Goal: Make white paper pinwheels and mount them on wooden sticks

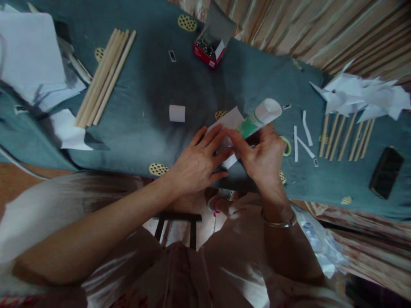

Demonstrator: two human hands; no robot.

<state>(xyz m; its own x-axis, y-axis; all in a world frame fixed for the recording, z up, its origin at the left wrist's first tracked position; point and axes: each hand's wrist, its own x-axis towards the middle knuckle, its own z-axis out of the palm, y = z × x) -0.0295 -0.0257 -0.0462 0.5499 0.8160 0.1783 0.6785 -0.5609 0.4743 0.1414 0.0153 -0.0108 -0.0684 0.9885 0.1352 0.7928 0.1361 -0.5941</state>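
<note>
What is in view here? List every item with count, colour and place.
tablecloth: one, teal, over the table
glue stick: one, white and green, centre, held
paper piece: one, white, centre, pinned down
loose sticks: about five, tan, upper left
laid-out sticks: about seven, tan, right side
folded paper shapes: a heap, white, on those sticks' far ends
clip box: one, red, open, top centre
small roll: one, white, centre
paper strips: three, white, right of centre
dark flat object: one, black, far right
left hand: one, pressing the paper piece
right hand: one, gripping the glue stick
</note>
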